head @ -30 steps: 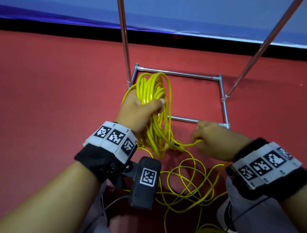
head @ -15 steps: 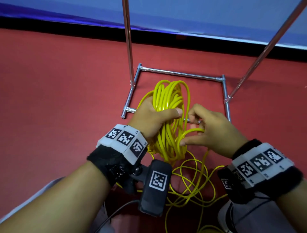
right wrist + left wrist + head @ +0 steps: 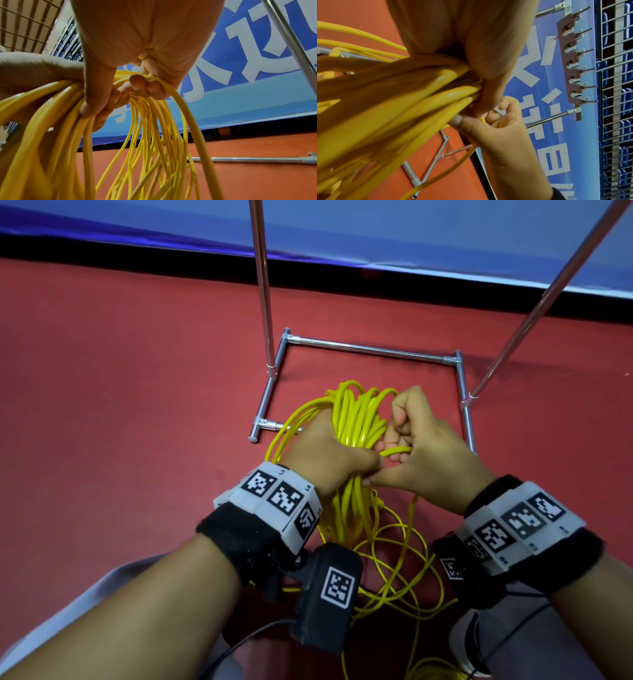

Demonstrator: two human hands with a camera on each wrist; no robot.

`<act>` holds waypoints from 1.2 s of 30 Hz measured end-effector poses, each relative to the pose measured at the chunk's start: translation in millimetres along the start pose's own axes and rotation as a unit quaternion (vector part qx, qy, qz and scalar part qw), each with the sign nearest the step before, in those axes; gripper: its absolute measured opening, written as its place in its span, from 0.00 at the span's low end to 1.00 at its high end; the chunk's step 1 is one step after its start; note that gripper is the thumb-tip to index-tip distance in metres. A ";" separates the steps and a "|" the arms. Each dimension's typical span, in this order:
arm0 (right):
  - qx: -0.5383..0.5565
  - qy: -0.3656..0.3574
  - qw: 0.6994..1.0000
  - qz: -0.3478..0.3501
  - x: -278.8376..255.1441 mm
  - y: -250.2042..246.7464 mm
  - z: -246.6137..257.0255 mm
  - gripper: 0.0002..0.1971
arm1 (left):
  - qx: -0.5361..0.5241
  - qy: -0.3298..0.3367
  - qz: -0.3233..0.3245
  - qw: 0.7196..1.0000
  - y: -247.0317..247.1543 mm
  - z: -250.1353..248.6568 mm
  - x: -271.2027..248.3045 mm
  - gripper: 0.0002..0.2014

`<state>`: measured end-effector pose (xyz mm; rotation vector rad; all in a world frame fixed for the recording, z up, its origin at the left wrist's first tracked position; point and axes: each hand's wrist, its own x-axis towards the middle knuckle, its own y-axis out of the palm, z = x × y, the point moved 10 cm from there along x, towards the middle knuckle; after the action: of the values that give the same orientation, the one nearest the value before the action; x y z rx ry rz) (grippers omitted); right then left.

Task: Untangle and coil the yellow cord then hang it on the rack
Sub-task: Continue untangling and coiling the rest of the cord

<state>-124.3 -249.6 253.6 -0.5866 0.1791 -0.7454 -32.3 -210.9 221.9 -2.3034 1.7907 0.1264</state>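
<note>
The yellow cord (image 3: 356, 419) was a smooth, glossy, round-sectioned line, gathered into a thick bundle of many loops held above the floor, inside the square outline of the rack (image 3: 370, 350). The rack was thin, shiny metal tubing: a rectangular base lying flat on the floor, with two slim poles rising from its sides. The floor (image 3: 137, 371) was a matte red-orange surface with a fine, felt-like grain.

The left hand (image 3: 325, 453) was wrapped around the bundle on the side nearer the rack's left pole, fingers curled tight and together around the loops. The right hand (image 3: 424, 446) sat just beside it, touching it, nearer the rack's right pole. Its fingers were curled into a near fist, and one strand of the cord ran across them, hooked over the bent fingers (image 3: 145, 86) and pinned there by the thumb. From the left wrist view the same hand (image 3: 498, 121) appeared to pinch a short piece of cord between thumb and forefinger, though the blur there made that hard to confirm.

Below both hands, on the side of them away from the rack's far bar, loose slack (image 3: 397, 570) lay in thin, tangled rings on the floor.
</note>
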 end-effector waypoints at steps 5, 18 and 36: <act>0.127 0.042 0.990 0.036 -0.3 5.3 -15.9 0.27 | 0.015 -0.001 -0.029 0.999 -12.5 -1.5 1.9 0.24; 0.114 0.072 0.990 0.033 -7.8 -30.0 -40.2 0.10 | -0.025 0.012 -0.033 0.999 -27.1 2.8 10.3 0.21; -0.021 -0.060 0.993 0.103 -5.2 1.6 31.3 0.09 | -0.107 0.045 0.012 0.993 -14.1 -13.4 -1.0 0.27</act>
<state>-116.0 -231.4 278.2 -0.6418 0.1413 -0.5062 -19.9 -209.7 236.9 -2.4709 1.9350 0.2328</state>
